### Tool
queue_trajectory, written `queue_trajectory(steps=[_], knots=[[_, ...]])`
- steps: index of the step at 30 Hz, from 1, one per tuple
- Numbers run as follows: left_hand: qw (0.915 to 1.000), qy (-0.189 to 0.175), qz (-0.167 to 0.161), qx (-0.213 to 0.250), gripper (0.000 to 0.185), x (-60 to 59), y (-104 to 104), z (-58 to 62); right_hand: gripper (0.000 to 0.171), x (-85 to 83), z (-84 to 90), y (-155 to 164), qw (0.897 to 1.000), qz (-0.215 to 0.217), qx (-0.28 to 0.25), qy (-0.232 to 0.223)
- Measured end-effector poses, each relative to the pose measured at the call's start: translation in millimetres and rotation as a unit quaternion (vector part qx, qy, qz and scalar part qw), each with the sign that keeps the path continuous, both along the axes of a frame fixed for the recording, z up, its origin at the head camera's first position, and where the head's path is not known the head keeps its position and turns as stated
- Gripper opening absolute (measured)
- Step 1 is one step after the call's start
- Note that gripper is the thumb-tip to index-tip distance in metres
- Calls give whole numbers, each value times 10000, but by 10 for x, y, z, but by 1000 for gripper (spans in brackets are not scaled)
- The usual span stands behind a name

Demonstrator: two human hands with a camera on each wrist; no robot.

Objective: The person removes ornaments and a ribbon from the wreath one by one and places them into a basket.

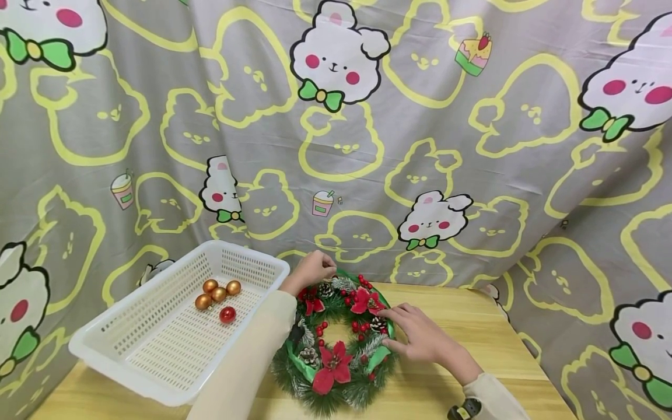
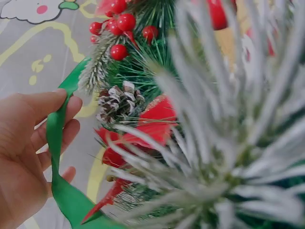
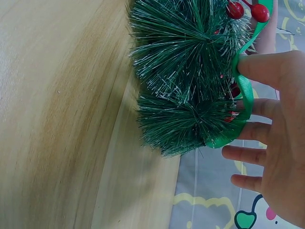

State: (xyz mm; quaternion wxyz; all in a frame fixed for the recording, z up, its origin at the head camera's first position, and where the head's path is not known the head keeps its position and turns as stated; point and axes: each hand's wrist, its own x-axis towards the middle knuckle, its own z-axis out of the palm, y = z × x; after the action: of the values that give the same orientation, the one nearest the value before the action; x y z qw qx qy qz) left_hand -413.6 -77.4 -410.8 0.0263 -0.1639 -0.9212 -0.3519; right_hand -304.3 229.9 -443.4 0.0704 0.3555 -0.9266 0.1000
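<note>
A green Christmas wreath (image 1: 357,391) with red poinsettias (image 1: 332,367), red berries, pinecones (image 2: 119,101) and frosted sprigs lies on the table. Around it runs a loose green ribbon (image 2: 56,138). At the wreath's far left side my left hand (image 1: 313,269) pinches that ribbon between thumb and index finger, the other fingers loosely bent. My right hand (image 1: 422,337) is at the wreath's right side, fingers extended and spread. In the right wrist view its thumb (image 3: 267,67) touches the ribbon's edge, and the fingers point toward the ribbon without curling round it.
Left of the wreath stands a white perforated plastic basket (image 1: 131,379) holding several gold ball ornaments (image 1: 233,287) and one red ball (image 1: 227,315). The wooden table (image 1: 472,326) ends at a patterned grey curtain (image 1: 357,146) behind. A dark band (image 1: 464,409) circles the right wrist.
</note>
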Motion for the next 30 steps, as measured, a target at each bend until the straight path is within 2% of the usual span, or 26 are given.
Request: queue_trajectory(steps=[5,14,20,26,30], knots=[[9997,-106,-76,215,18,26,33,65,60,2,6,1,10000,0,4,-12],[9986,29,-148,504,21,25,112,123,60,-8,-4,11,10000,-13,12,-30],[9980,246,-266,517,20,26,194,141,60,-19,-14,12,10000,-2,31,-15],[9989,126,-355,284,19,16,280,125,59,-7,-7,7,10000,18,8,-26],[9983,121,-445,364,19,-14,330,109,58,-4,0,7,10000,32,-2,-22]])
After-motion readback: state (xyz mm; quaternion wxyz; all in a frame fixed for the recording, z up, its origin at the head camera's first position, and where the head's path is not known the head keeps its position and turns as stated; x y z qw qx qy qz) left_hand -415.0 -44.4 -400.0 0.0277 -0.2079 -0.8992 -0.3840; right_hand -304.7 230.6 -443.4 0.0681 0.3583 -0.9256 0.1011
